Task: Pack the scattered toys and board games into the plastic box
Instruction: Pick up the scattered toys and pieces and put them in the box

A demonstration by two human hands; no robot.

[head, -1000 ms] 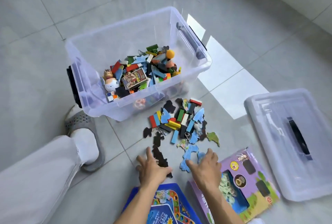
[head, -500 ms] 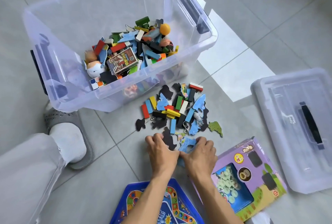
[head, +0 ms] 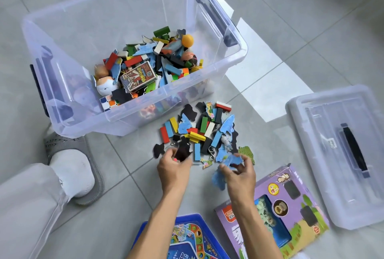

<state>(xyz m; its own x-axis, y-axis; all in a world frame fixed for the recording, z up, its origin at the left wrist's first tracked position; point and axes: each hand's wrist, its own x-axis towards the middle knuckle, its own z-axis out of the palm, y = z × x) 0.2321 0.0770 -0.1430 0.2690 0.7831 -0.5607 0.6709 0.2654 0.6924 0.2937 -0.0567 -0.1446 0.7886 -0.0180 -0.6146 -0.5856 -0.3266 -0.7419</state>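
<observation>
Loose pile of blocks and puzzle pieces (head: 199, 132) lying on floor just beside plastic box (head: 234, 59), box already part-filled. Left hand (head: 173, 167) pinching black pieces (head: 184, 151); right hand (head: 239, 172) gripping blue pieces (head: 230, 159). Risk: thin flat pieces likely slipping from overloaded fingers during lift, scattering across tiles. Lid (head: 340, 155) and purple game box (head: 291, 213) lying near.

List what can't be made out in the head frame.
- Blue board game box: cut off by the bottom edge, forearms across it.
- Dark flat pieces under the left hand: count hidden by fingers, blurred.
- Blue puzzle pieces at the right hand: motion blur, count unclear.
- Bottom layer of the clear plastic box: buried under toys.
- Purple game box lettering: too small.
</observation>
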